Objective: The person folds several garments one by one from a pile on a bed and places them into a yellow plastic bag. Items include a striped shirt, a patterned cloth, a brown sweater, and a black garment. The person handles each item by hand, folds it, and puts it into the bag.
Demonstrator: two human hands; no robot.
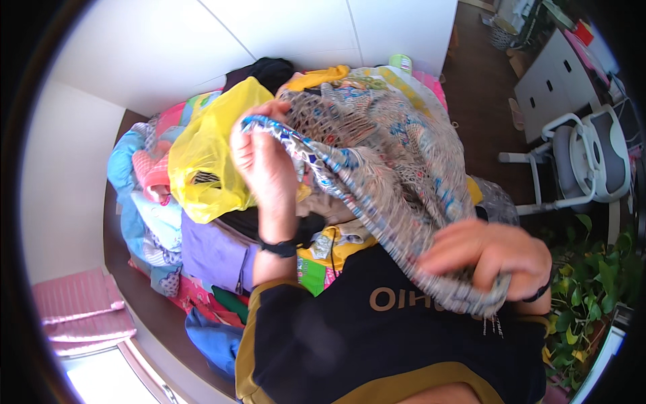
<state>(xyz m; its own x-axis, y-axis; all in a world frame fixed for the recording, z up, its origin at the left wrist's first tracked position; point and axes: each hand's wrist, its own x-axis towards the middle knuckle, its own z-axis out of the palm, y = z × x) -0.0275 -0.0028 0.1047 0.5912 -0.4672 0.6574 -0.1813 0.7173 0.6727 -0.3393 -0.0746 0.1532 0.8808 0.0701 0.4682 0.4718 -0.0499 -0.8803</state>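
Between my two hands a multicoloured patterned cloth (373, 202) is stretched by its edge, and its folds spread away over the pile beyond. My left hand (265, 146) pinches one end of that edge, above a yellow plastic bag (207, 156). At the lower right my right hand (489, 255), blurred, grips the other end in front of my dark shirt. Below the bag lies folded purple cloth (214, 252). A yellow garment (348, 247) lies under the stretched edge. The cloth hides part of the pile.
Light blue bedding (126, 161) and a pink checked item (151, 169) lie at the left. Blue cloth (214, 338) is nearer me. White panels (303, 30) stand behind the pile. A white-framed chair (590, 156), a drawer cabinet (555, 81) and a leafy plant (580, 303) are at the right.
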